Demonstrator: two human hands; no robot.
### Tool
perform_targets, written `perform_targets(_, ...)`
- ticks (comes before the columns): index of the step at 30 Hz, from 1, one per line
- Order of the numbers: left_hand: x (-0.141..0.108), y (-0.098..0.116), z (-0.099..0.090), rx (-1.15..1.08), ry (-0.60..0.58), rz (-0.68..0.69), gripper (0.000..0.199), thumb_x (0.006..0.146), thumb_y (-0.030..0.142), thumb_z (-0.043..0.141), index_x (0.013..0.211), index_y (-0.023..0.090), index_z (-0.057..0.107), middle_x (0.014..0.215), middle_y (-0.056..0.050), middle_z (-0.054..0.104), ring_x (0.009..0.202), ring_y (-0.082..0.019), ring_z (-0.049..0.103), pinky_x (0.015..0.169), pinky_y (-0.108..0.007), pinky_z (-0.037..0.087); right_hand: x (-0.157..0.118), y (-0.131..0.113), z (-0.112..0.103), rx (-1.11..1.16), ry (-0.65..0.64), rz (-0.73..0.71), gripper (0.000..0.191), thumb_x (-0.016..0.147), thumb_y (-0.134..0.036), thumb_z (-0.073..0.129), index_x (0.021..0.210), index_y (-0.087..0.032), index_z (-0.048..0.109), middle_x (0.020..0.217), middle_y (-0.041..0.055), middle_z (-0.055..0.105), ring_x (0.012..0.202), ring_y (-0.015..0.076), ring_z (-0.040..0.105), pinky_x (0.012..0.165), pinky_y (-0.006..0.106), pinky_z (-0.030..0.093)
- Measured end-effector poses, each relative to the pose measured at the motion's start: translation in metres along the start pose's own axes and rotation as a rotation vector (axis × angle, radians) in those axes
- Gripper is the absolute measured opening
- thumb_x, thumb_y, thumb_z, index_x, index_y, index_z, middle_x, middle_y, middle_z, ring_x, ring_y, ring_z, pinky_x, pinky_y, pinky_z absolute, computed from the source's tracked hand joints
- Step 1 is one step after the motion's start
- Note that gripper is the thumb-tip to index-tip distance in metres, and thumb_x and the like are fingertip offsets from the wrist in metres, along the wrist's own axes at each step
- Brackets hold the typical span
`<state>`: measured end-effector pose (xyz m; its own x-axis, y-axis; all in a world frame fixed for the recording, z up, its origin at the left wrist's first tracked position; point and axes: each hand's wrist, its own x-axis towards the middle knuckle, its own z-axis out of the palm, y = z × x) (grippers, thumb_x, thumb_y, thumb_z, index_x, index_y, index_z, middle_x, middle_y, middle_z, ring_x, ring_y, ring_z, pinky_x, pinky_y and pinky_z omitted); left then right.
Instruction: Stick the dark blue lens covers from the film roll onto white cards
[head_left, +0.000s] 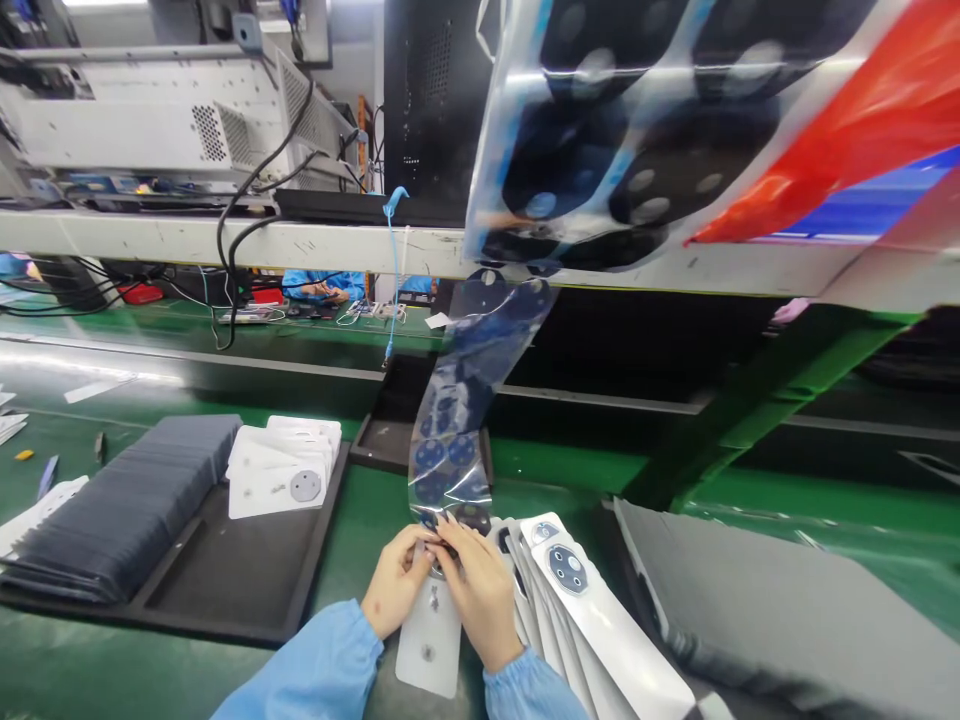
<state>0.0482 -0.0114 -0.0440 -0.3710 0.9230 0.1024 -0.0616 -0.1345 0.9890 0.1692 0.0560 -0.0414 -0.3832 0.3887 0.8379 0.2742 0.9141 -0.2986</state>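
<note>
My left hand (397, 585) and my right hand (478, 590) meet over the top of a white card (429, 650) lying on the green table. Both have fingers pinched together at the lower end of a clear film strip (459, 400) with dark round stickers, which hangs from the shelf above. The fingertips cover part of the card's top, so what each pinches is hard to make out. Just right of my right hand, several long white pieces with dark round camera-like patches (567, 568) lie fanned out.
On the left, a black tray (240, 570) holds a row of dark grey sheets (142, 500) and white cards (285, 465). A grey padded stack (795, 600) lies right. A shelf edge (330, 245) crosses above, with a blue cable (393, 270) hanging. Behind it, a person's hands (326, 290) show.
</note>
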Motion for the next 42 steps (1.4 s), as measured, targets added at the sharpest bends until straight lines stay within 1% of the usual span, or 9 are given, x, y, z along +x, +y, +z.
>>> perform_targets(3,-0.002,0.004,0.002,-0.001,0.004,-0.026,0.015,0.081,0.03,0.063,0.09,0.018,0.062,0.092,-0.005,0.068,0.087,-0.021,0.066,0.081,-0.032,0.052,-0.001,-0.002,-0.001,-0.008,0.026,-0.002,0.019,0.094,-0.01,0.054,0.108,-0.018,0.064,0.104,0.0075,0.075,0.096,0.022,0.071,0.082,0.036,0.056)
perform_targets(7,-0.002,0.008,0.002,0.008,0.014,-0.031,0.018,0.079,0.029,0.065,0.093,0.017,0.063,0.097,-0.007,0.069,0.094,-0.024,0.066,0.084,-0.033,0.052,-0.001,-0.004,-0.002,0.016,0.057,0.011,0.017,0.092,-0.006,0.054,0.096,-0.019,0.064,0.1,0.0069,0.076,0.093,0.0209,0.072,0.081,0.033,0.056)
perform_targets(16,-0.002,0.005,0.001,0.037,0.037,-0.029,0.016,0.077,0.027,0.066,0.09,0.017,0.065,0.099,-0.007,0.069,0.09,-0.022,0.068,0.082,-0.032,0.054,-0.001,-0.005,-0.003,0.026,0.005,0.15,0.016,0.094,-0.019,0.054,0.081,-0.022,0.063,0.103,0.0076,0.075,0.085,0.0222,0.072,0.073,0.034,0.054)
perform_targets(20,-0.002,0.002,0.001,0.035,0.025,-0.046,0.021,0.079,0.027,0.065,0.097,0.017,0.064,0.104,-0.008,0.07,0.082,-0.021,0.07,0.074,-0.032,0.056,-0.001,-0.003,-0.002,0.025,-0.01,0.208,0.013,0.095,-0.028,0.054,0.086,-0.021,0.061,0.099,0.0091,0.074,0.088,0.0241,0.07,0.075,0.037,0.054)
perform_targets(26,0.0,0.001,-0.002,0.05,0.011,-0.035,0.025,0.077,0.023,0.065,0.102,0.018,0.065,0.113,-0.009,0.065,0.103,-0.025,0.065,0.094,-0.038,0.051,0.001,0.001,-0.004,0.101,-0.103,0.262,0.016,0.098,-0.034,0.047,0.095,-0.021,0.057,0.086,0.0063,0.066,0.08,0.0221,0.064,0.07,0.035,0.053)
perform_targets(32,0.001,-0.001,-0.008,0.052,-0.103,-0.076,0.053,0.062,0.007,0.068,0.112,0.021,0.065,0.122,-0.009,0.061,0.099,-0.025,0.065,0.086,-0.036,0.054,-0.002,0.007,-0.005,0.089,-0.14,0.253,0.023,0.099,-0.032,0.045,0.115,-0.021,0.058,0.084,0.0056,0.064,0.075,0.022,0.062,0.068,0.035,0.052)
perform_targets(37,0.006,-0.009,-0.017,0.068,-0.052,-0.108,0.055,0.06,0.005,0.065,0.113,0.018,0.063,0.119,-0.011,0.06,0.102,-0.026,0.064,0.092,-0.04,0.052,0.001,0.001,-0.011,0.215,-0.253,0.241,0.018,0.095,-0.028,0.051,0.09,-0.023,0.067,0.083,0.005,0.064,0.077,0.0218,0.062,0.067,0.033,0.052)
perform_targets(39,0.008,-0.008,-0.02,0.058,-0.039,-0.115,0.056,0.059,0.007,0.068,0.114,0.017,0.062,0.119,-0.011,0.061,0.101,-0.026,0.064,0.091,-0.04,0.051,0.004,-0.003,-0.014,0.321,-0.252,0.295,0.017,0.093,-0.03,0.055,0.083,-0.023,0.067,0.079,0.0043,0.064,0.073,0.0205,0.062,0.064,0.031,0.051)
perform_targets(42,0.011,-0.001,-0.025,0.026,-0.049,-0.125,0.059,0.059,0.011,0.069,0.117,0.017,0.061,0.121,-0.012,0.062,0.096,-0.025,0.066,0.087,-0.039,0.053,0.01,-0.004,-0.02,0.494,-0.228,0.454,0.016,0.087,-0.035,0.065,0.077,-0.022,0.067,0.075,0.0029,0.063,0.066,0.0181,0.059,0.06,0.029,0.05)
